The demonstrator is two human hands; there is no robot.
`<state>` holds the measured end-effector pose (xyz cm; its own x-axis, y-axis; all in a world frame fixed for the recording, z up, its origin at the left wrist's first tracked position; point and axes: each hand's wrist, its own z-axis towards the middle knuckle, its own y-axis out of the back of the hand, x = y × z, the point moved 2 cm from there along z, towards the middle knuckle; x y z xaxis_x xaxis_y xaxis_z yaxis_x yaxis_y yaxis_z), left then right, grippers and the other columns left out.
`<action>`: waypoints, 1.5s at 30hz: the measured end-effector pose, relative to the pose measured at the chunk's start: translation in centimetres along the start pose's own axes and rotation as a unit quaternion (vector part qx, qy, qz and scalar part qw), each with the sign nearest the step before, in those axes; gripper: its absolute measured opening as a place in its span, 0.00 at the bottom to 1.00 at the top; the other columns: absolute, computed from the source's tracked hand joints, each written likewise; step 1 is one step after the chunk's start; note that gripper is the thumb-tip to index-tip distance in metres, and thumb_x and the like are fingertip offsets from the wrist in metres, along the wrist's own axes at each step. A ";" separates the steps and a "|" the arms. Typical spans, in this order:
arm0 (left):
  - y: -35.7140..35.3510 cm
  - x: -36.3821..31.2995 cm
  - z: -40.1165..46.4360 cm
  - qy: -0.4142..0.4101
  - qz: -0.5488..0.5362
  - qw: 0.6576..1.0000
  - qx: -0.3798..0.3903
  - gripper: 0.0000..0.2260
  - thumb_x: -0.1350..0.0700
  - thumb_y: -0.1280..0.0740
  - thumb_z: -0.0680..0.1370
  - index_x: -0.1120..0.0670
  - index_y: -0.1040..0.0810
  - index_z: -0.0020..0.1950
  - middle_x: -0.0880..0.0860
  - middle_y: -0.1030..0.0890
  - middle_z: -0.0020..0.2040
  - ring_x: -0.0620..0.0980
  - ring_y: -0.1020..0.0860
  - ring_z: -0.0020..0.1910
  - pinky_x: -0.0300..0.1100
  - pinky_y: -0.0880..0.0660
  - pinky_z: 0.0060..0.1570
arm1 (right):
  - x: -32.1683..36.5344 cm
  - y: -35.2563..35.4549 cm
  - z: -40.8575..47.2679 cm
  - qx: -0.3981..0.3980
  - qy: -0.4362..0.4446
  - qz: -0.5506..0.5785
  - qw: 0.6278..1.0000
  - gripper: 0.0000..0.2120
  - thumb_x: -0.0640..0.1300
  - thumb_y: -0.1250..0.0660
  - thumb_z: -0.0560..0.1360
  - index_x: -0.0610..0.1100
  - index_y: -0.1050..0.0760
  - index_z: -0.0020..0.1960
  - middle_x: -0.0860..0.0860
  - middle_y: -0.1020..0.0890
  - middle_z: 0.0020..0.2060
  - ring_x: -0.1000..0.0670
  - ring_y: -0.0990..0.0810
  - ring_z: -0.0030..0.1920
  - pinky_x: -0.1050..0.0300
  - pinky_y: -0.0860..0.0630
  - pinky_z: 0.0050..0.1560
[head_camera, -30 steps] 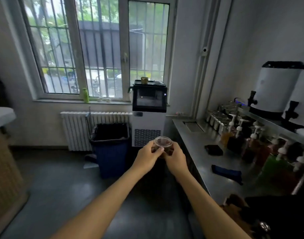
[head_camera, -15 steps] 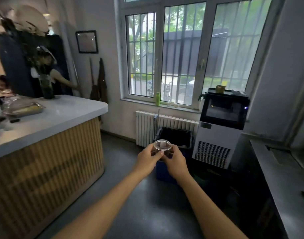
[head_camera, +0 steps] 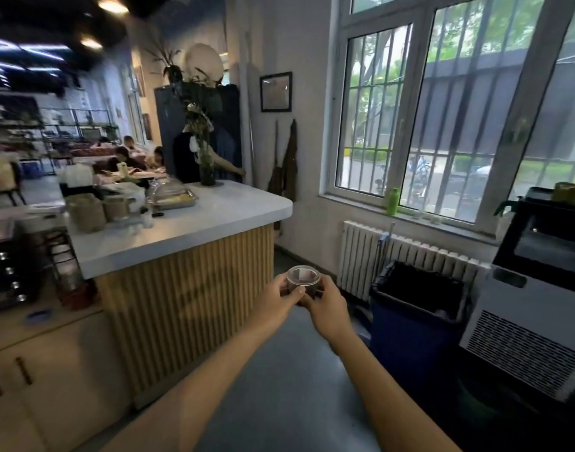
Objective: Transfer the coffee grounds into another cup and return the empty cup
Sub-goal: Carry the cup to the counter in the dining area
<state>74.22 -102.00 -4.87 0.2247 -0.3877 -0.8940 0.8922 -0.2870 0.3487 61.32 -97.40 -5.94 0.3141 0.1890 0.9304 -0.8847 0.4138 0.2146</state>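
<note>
White-topped counter with ribbed wooden front (head_camera: 194, 223) at left; blue bin with black liner (head_camera: 416, 324) at right. Between them, over grey floor, left hand (head_camera: 274, 303) and right hand (head_camera: 326, 306) both clasp small clear plastic cup (head_camera: 303, 280), upright, dark contents inside, fingers curled around its sides.

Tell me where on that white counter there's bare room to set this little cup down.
The clear cup is held between left hand and right hand. On the white counter, the near rounded corner right of the metal tray and below the vase is bare. The left end, around the brown jars, is crowded.
</note>
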 end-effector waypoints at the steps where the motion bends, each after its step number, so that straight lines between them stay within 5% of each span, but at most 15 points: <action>1: 0.6 0.4 0.4 0.002 0.004 1.000 -0.005 0.17 0.52 0.32 0.80 0.48 0.24 0.69 0.45 0.18 0.60 0.40 0.22 0.60 0.36 0.26 0.59 | 0.0 -0.7 0.6 0.009 -0.001 0.002 1.000 0.16 0.43 0.27 0.74 0.50 0.26 0.60 0.60 0.19 0.50 0.66 0.20 0.48 0.68 0.22 0.45; 5: 3.5 2.1 2.7 0.012 0.000 1.000 -0.027 0.17 0.51 0.32 0.80 0.48 0.24 0.69 0.44 0.18 0.60 0.41 0.22 0.61 0.41 0.25 0.62 | 0.1 -4.0 3.9 0.041 0.001 -0.001 0.999 0.15 0.43 0.28 0.75 0.51 0.26 0.59 0.62 0.21 0.49 0.71 0.23 0.46 0.76 0.27 0.39; 11: 8.6 5.0 8.3 0.017 0.012 0.998 -0.067 0.17 0.51 0.32 0.80 0.48 0.24 0.69 0.45 0.19 0.62 0.42 0.22 0.61 0.42 0.25 0.63 | 0.4 -9.7 10.3 0.069 0.007 0.008 0.998 0.16 0.44 0.28 0.75 0.52 0.27 0.60 0.64 0.21 0.48 0.67 0.22 0.47 0.72 0.26 0.42; 15: 12.0 6.9 11.9 0.012 0.010 0.997 -0.075 0.17 0.50 0.33 0.80 0.47 0.24 0.69 0.43 0.19 0.61 0.40 0.22 0.61 0.36 0.26 0.58 | 0.6 -13.6 14.5 0.079 0.005 0.014 0.997 0.18 0.44 0.28 0.75 0.51 0.27 0.63 0.59 0.20 0.52 0.60 0.21 0.52 0.60 0.22 0.54; 20: 17.1 10.1 15.8 0.022 0.008 0.995 -0.096 0.17 0.50 0.32 0.79 0.49 0.23 0.68 0.45 0.18 0.60 0.41 0.21 0.60 0.40 0.25 0.60 | 0.6 -19.4 19.3 0.095 0.009 0.020 0.995 0.16 0.43 0.28 0.76 0.52 0.27 0.61 0.60 0.19 0.50 0.61 0.20 0.49 0.71 0.24 0.40; 26: 22.7 14.6 19.3 0.049 0.013 0.993 -0.106 0.17 0.50 0.31 0.79 0.48 0.24 0.68 0.45 0.18 0.60 0.42 0.21 0.60 0.40 0.24 0.59 | -0.8 -26.6 23.2 0.109 0.008 0.032 0.993 0.16 0.44 0.28 0.75 0.56 0.27 0.59 0.62 0.19 0.49 0.71 0.22 0.46 0.76 0.26 0.38; 32: 25.2 17.9 22.5 0.061 0.022 0.989 -0.134 0.18 0.50 0.32 0.80 0.48 0.25 0.70 0.45 0.18 0.61 0.42 0.22 0.60 0.38 0.25 0.58 | -2.2 -30.6 27.4 0.128 0.010 0.033 0.991 0.16 0.44 0.28 0.75 0.57 0.27 0.59 0.62 0.19 0.49 0.71 0.22 0.47 0.75 0.25 0.39; 38: 27.4 20.4 26.7 0.079 0.044 0.983 -0.161 0.15 0.50 0.32 0.79 0.49 0.23 0.66 0.45 0.18 0.57 0.42 0.21 0.58 0.32 0.27 0.51 | -3.0 -33.6 32.4 0.171 0.021 0.061 0.983 0.17 0.42 0.28 0.75 0.53 0.25 0.62 0.58 0.18 0.53 0.61 0.19 0.53 0.62 0.20 0.53; 42: 29.2 21.0 30.1 0.094 0.049 0.977 -0.184 0.17 0.51 0.32 0.80 0.51 0.24 0.68 0.49 0.18 0.61 0.46 0.21 0.61 0.43 0.25 0.61 | -2.7 -35.7 36.6 0.197 0.029 0.046 0.979 0.16 0.41 0.29 0.76 0.50 0.27 0.61 0.54 0.18 0.55 0.53 0.20 0.57 0.51 0.21 0.59; 45: 30.7 21.2 32.6 0.105 0.058 0.967 -0.224 0.16 0.50 0.32 0.80 0.50 0.24 0.67 0.48 0.18 0.60 0.45 0.21 0.59 0.35 0.26 0.51 | -2.1 -37.6 40.3 0.213 0.048 0.025 0.975 0.18 0.41 0.30 0.76 0.46 0.28 0.65 0.52 0.19 0.58 0.52 0.21 0.59 0.50 0.22 0.62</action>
<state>93.56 -147.60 -3.95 0.3666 -0.1949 -0.9097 0.9256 0.1755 0.3354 80.04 -149.22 -4.03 0.2797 0.2907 0.9150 -0.9561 -0.0024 0.2930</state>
